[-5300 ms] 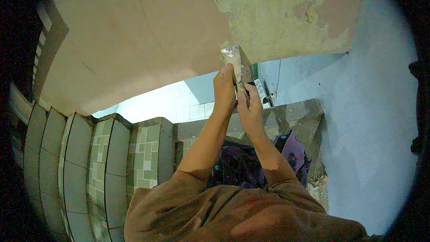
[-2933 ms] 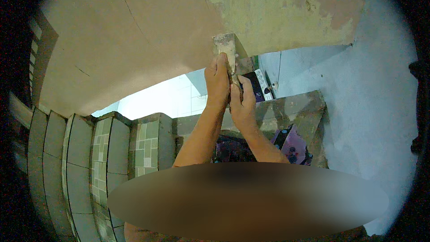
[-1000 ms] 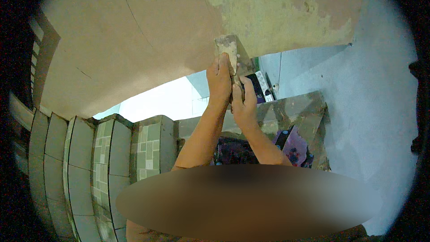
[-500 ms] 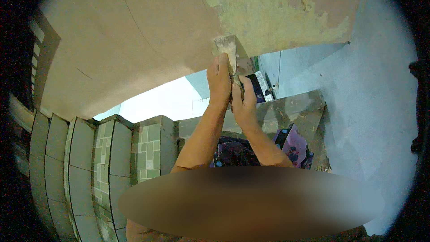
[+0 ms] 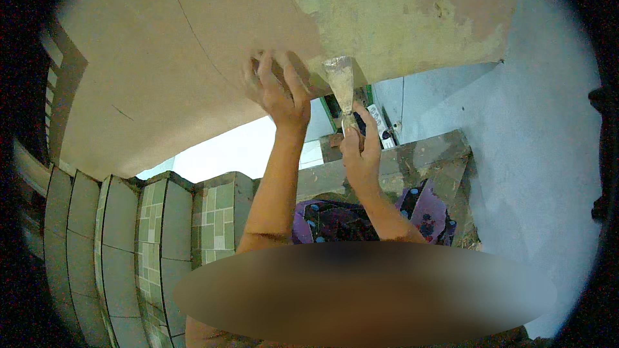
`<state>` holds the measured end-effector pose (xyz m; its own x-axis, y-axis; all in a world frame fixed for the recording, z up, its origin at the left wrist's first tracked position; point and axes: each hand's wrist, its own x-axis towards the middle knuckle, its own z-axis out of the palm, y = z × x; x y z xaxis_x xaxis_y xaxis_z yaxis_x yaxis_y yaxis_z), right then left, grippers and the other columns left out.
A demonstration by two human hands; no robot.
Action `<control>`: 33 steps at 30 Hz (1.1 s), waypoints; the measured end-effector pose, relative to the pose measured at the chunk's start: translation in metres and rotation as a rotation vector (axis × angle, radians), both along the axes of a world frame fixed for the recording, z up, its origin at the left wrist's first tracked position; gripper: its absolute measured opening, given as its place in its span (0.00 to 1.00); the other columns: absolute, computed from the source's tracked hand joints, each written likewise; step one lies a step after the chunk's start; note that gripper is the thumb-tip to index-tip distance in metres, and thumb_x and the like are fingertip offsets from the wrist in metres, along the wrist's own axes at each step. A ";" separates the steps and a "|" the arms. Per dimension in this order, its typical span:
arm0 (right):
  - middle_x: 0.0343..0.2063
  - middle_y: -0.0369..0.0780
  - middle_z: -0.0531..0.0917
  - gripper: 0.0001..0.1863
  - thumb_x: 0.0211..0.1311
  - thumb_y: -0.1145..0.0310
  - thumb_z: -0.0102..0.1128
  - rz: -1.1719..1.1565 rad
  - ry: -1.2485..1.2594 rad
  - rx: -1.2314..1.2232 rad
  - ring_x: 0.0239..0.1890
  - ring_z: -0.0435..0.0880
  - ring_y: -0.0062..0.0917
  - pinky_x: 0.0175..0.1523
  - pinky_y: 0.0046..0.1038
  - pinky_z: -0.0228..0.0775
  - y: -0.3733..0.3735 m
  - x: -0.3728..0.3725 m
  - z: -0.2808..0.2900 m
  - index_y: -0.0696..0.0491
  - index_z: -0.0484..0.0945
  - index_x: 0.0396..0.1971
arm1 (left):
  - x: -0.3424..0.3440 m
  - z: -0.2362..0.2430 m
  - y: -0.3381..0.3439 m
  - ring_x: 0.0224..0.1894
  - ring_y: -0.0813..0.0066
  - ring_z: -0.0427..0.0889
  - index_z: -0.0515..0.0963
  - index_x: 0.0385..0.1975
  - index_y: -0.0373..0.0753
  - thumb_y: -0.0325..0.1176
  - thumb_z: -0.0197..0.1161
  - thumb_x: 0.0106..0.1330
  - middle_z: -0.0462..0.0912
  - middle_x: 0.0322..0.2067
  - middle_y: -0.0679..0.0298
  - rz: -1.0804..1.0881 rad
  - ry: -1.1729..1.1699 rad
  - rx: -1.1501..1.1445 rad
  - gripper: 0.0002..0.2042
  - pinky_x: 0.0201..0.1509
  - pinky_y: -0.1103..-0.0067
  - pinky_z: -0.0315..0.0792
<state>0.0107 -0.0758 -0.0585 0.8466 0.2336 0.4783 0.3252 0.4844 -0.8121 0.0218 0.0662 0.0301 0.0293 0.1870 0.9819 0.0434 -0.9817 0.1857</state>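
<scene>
My right hand (image 5: 360, 148) grips the handle of a metal scraper (image 5: 338, 80), whose whitish, smeared blade points up at the edge between the pink paint and the peeled yellowish patch (image 5: 393, 13) on the wall. My left hand (image 5: 277, 90) is off the scraper, left of the blade, fingers apart against or just off the pink painted wall (image 5: 161, 77); I cannot tell if it touches. Below my forearms lies a purple, dark-patterned cloth (image 5: 429, 212).
Tiled stair steps (image 5: 119, 251) run along the left. A concrete ledge (image 5: 438, 145) crosses behind my forearms, with a black-and-white object (image 5: 380, 119) beyond it. A pale blue wall (image 5: 535, 187) fills the right. A lit gap (image 5: 225, 148) shows under the wall's lower edge.
My left hand has let go of the scraper and moved left onto or near the pink wall, fingers spreading. The scraper in my right hand has shifted slightly right.
</scene>
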 end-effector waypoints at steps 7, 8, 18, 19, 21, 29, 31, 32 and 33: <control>0.23 0.30 0.69 0.23 0.68 0.70 0.43 -0.047 -0.100 -0.044 0.18 0.60 0.09 0.22 0.14 0.52 0.001 0.000 0.002 0.55 0.61 0.62 | 0.020 0.003 0.017 0.71 0.45 0.41 0.60 0.65 0.44 0.41 0.50 0.64 0.48 0.68 0.49 0.336 0.158 0.170 0.28 0.69 0.50 0.30; 0.23 0.30 0.69 0.23 0.68 0.70 0.43 -0.040 -0.091 -0.035 0.18 0.60 0.09 0.22 0.15 0.52 0.002 -0.001 0.003 0.55 0.61 0.62 | 0.020 0.001 0.017 0.71 0.45 0.41 0.59 0.65 0.44 0.41 0.50 0.64 0.48 0.68 0.49 0.331 0.159 0.162 0.28 0.69 0.50 0.29; 0.24 0.31 0.70 0.22 0.70 0.68 0.43 -0.025 -0.015 -0.137 0.19 0.61 0.10 0.22 0.16 0.54 -0.006 -0.005 0.010 0.57 0.61 0.62 | 0.021 0.000 0.019 0.71 0.46 0.44 0.63 0.64 0.46 0.42 0.50 0.64 0.51 0.68 0.50 0.309 0.116 0.174 0.26 0.70 0.51 0.30; 0.24 0.31 0.71 0.22 0.70 0.68 0.43 -0.042 -0.007 -0.147 0.19 0.62 0.10 0.22 0.16 0.54 -0.006 -0.005 0.011 0.58 0.62 0.61 | 0.021 0.000 0.019 0.70 0.46 0.45 0.62 0.64 0.46 0.42 0.50 0.64 0.51 0.68 0.50 0.316 0.116 0.177 0.26 0.70 0.50 0.31; 0.23 0.31 0.71 0.21 0.70 0.68 0.44 -0.042 -0.031 -0.138 0.19 0.62 0.10 0.22 0.16 0.55 -0.006 -0.006 0.013 0.59 0.63 0.60 | 0.021 -0.001 0.019 0.70 0.47 0.47 0.62 0.63 0.45 0.44 0.49 0.65 0.53 0.67 0.49 0.337 0.128 0.177 0.26 0.69 0.50 0.33; 0.33 0.36 0.75 0.20 0.69 0.69 0.46 0.050 0.110 -0.171 0.29 0.70 0.16 0.33 0.21 0.67 -0.012 -0.007 0.017 0.62 0.65 0.57 | 0.020 -0.001 0.018 0.70 0.46 0.47 0.63 0.63 0.45 0.43 0.49 0.65 0.53 0.67 0.50 0.278 0.125 0.172 0.26 0.70 0.51 0.32; 0.33 0.35 0.75 0.20 0.69 0.69 0.46 -0.019 0.025 -0.152 0.29 0.69 0.14 0.32 0.19 0.66 -0.009 -0.007 0.016 0.62 0.65 0.57 | 0.020 -0.001 0.017 0.70 0.47 0.47 0.63 0.63 0.44 0.43 0.49 0.65 0.53 0.67 0.50 0.279 0.132 0.172 0.25 0.70 0.51 0.31; 0.28 0.34 0.72 0.20 0.69 0.68 0.45 -0.013 0.032 -0.134 0.25 0.67 0.13 0.28 0.18 0.62 -0.007 -0.008 0.015 0.61 0.65 0.58 | 0.020 -0.001 0.017 0.70 0.47 0.47 0.63 0.63 0.44 0.43 0.49 0.65 0.53 0.67 0.50 0.289 0.132 0.174 0.25 0.70 0.51 0.31; 0.23 0.32 0.70 0.20 0.69 0.68 0.44 -0.013 0.034 -0.102 0.21 0.65 0.12 0.24 0.18 0.59 -0.005 -0.009 0.013 0.61 0.65 0.58 | 0.020 -0.001 0.018 0.70 0.47 0.47 0.63 0.63 0.44 0.42 0.49 0.65 0.53 0.67 0.50 0.301 0.138 0.174 0.25 0.70 0.51 0.31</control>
<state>0.0022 -0.0810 -0.0453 0.8655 0.2682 0.4231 0.3021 0.3944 -0.8679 0.0416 0.0837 0.0288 0.1323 0.0379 0.9905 0.3476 -0.9376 -0.0106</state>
